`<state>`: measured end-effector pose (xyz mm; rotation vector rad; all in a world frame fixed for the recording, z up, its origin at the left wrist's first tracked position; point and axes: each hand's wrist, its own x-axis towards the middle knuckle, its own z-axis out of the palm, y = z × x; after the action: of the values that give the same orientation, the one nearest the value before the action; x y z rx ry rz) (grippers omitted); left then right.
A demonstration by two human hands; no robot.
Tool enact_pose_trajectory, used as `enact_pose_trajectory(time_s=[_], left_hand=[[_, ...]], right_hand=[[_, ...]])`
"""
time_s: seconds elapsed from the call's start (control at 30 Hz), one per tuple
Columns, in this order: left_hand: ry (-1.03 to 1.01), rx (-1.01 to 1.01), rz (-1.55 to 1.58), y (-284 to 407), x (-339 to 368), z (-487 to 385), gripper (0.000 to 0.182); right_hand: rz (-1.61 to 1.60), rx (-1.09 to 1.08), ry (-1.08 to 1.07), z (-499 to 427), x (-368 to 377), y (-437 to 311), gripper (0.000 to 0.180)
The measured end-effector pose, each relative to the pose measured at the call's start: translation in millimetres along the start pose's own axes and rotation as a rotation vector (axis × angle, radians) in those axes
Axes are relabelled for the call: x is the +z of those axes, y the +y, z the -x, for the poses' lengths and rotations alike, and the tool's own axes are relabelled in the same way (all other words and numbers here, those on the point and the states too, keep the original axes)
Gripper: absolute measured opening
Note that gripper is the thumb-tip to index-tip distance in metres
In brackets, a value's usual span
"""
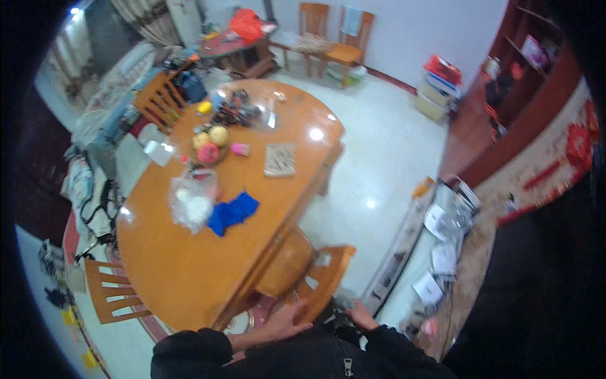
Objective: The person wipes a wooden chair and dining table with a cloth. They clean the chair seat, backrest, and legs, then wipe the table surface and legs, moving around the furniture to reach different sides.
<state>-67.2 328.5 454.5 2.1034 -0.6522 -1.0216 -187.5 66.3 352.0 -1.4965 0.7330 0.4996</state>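
Note:
My left hand [285, 323] is at the bottom centre, by the back of a wooden chair [331, 279]; whether it touches the chair is unclear. Its fingers are partly spread, with nothing seen in them. To its right, near the chair's other side, my right hand [361, 316] is blurred, fingers apart. The oval wooden table [189, 265] stands before me. On it lie a blue cloth [233, 213], a clear plastic bag [195, 201] with white contents, a basket of fruit [209, 144], a pink container [240, 149] and a patterned square mat or tile [280, 160].
A second chair [113, 293] stands at the table's left end, another [158, 99] behind it. Boxes and papers [442, 260] line a low cabinet at right. Stacked plastic boxes [433, 97] and two chairs [343, 52] stand by the far wall.

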Motion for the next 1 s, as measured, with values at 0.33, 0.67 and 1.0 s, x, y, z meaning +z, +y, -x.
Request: enact_pose_trajectory(time_s=[0.33, 0.67, 1.0], left_hand=[[0.224, -0.168, 0.185, 64, -32, -86, 0.033], [0.393, -0.632, 0.084, 132, -18, -199, 0.046], [0.652, -0.517, 0.049, 172, -62, -332, 0.039]], right_hand=[[0.510, -0.087, -0.546, -172, -87, -57, 0.031], [1.027, -0.382, -0.902, -274, -203, -215, 0.043], [0.564, -0.269, -0.743, -376, -248, -351, 0.050]])
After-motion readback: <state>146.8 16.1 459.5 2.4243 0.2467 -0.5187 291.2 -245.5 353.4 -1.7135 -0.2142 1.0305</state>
